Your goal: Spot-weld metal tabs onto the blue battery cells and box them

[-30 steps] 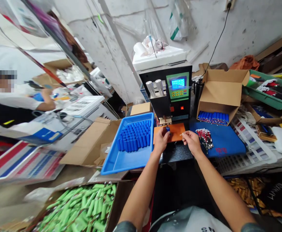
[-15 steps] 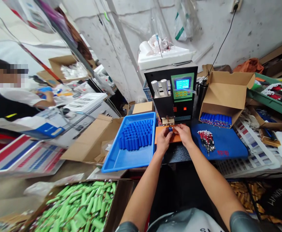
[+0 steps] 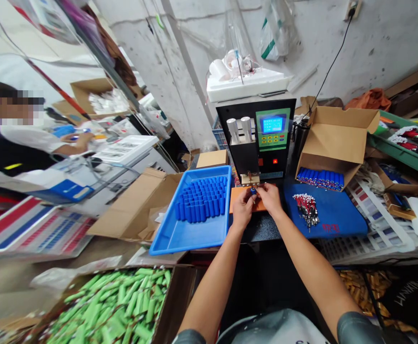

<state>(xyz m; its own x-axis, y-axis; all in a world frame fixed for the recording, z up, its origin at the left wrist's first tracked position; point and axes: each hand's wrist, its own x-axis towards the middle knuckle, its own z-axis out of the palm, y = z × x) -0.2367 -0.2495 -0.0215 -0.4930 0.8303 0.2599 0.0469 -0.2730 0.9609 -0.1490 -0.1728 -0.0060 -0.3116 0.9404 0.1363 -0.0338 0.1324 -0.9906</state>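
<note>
My left hand [image 3: 242, 206] is closed around a blue cylindrical battery cell [image 3: 253, 191], only its end showing between the fingers. Against it from the other side, my right hand [image 3: 270, 198] pinches with thumb and forefinger; whatever sits in that pinch is too small to make out. Both hands are just below the copper-coloured electrode tips [image 3: 250, 177] of a black spot welder [image 3: 279, 165], over an orange board [image 3: 236, 198]. To the left, a blue tray [image 3: 185, 244] holds many upright blue cells [image 3: 202, 200]. Red and black wire leads [image 3: 306, 210] lie on a blue mat [image 3: 341, 215] at right.
An open cardboard box [image 3: 333, 138] with blue cells stands behind the mat. Green-wrapped cells [image 3: 123, 306] fill a carton at lower left. A green bin [image 3: 402, 150] of leads is at far right. A co-worker [image 3: 18, 138] sits at another bench on the left.
My hands stay almost in place under the electrodes, with a slight shift of the fingers around the cell. The welder's display reads differently. The co-worker's hand has moved to the right.
</note>
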